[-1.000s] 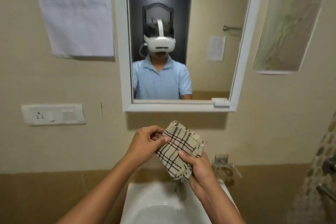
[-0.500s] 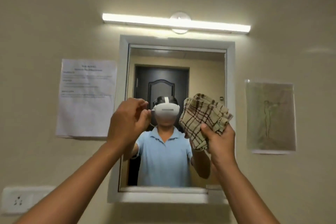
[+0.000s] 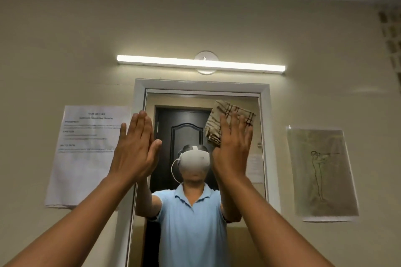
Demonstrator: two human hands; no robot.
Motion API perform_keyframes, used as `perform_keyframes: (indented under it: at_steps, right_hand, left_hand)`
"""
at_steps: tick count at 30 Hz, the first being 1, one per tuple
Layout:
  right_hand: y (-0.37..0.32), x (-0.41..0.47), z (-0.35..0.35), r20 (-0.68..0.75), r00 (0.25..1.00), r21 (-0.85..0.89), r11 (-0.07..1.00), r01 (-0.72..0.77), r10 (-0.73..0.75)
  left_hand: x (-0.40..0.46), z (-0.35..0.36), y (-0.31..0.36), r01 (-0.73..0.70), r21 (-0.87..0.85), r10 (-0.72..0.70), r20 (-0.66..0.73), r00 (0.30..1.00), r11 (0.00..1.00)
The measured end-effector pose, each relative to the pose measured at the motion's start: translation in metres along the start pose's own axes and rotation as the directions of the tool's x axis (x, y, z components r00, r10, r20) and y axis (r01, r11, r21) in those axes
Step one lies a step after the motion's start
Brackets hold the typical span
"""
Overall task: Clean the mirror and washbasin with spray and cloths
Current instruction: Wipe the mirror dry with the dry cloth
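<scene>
The mirror (image 3: 184, 102) sits ahead of me, a lit tube (image 3: 200, 64) at its 12 o'clock. My left hand (image 3: 135, 151) is flat at its 9 o'clock edge, fingers (image 3: 141, 128) straight, together, holding nothing. My right hand (image 3: 233, 151) presses the checked cloth (image 3: 227, 111) to the glass at 1 o'clock with straight fingers.

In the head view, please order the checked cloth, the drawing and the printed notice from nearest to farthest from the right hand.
1. The checked cloth, under the right hand.
2. The drawing, right of the mirror.
3. The printed notice, left of the mirror.
</scene>
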State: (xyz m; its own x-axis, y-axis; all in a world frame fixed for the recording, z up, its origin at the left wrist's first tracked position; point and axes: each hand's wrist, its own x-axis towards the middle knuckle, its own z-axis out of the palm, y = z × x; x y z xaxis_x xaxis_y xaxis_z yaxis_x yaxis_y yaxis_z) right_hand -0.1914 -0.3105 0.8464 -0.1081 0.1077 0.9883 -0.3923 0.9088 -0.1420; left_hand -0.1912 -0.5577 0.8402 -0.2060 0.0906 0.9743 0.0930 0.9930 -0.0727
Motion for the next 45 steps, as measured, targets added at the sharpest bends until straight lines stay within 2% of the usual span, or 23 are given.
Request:
perform_keyframes:
  at_steps: [6,12,14,17,20,26,28,31,36,40,45]
  right_hand:
    - [-0.036,0.005,0.018,0.163,0.948,-0.010,0.960,0.279,-0.274]
    - [-0.012,0.025,0.022,0.160,0.922,-0.108,0.922,0.372,-0.354]
    - [0.001,0.035,0.015,0.128,0.947,-0.128,0.942,0.309,-0.294]
    - [0.028,0.050,0.002,0.053,0.990,-0.115,0.984,0.134,-0.129]
    - [0.049,0.052,-0.006,-0.008,0.999,-0.132,0.991,0.035,-0.036]
    - [0.017,0.042,0.010,-0.060,0.992,-0.114,0.987,-0.117,0.111]
    - [-0.005,0.040,0.016,-0.038,0.997,-0.095,0.993,-0.075,0.072]
    - [-0.043,0.037,0.028,0.003,0.998,-0.099,0.993,0.070,-0.070]
    - [-0.114,0.036,0.050,0.139,0.944,-0.034,0.952,0.306,-0.299]
    - [-0.141,0.042,0.063,0.157,0.931,-0.069,0.936,0.344,-0.331]
    - [-0.132,0.038,0.058,0.156,0.914,-0.065,0.919,0.388,-0.375]
  left_hand:
    - [-0.005,-0.003,-0.010,-0.076,-0.052,0.074,-0.026,0.997,0.996]
    - [-0.008,-0.002,-0.019,-0.115,-0.039,0.113,-0.052,0.992,0.993]
    - [-0.008,-0.001,-0.021,-0.121,-0.025,0.119,-0.051,0.992,0.992]
    - [-0.008,-0.001,-0.022,-0.125,-0.025,0.124,-0.051,0.991,0.992]
    - [-0.006,0.000,-0.023,-0.131,-0.022,0.130,-0.054,0.990,0.991]
    - [-0.010,-0.002,-0.034,-0.171,-0.058,0.167,-0.071,0.983,0.984]
    - [-0.011,-0.002,-0.040,-0.186,-0.060,0.182,-0.069,0.981,0.981]
    - [-0.012,-0.001,-0.041,-0.181,-0.081,0.175,-0.071,0.982,0.980]
    - [-0.015,-0.002,-0.038,-0.167,-0.125,0.158,-0.082,0.984,0.978]
    - [-0.016,0.000,-0.039,-0.158,-0.155,0.145,-0.093,0.985,0.975]
    - [-0.019,0.002,-0.033,-0.158,-0.191,0.140,-0.107,0.984,0.969]
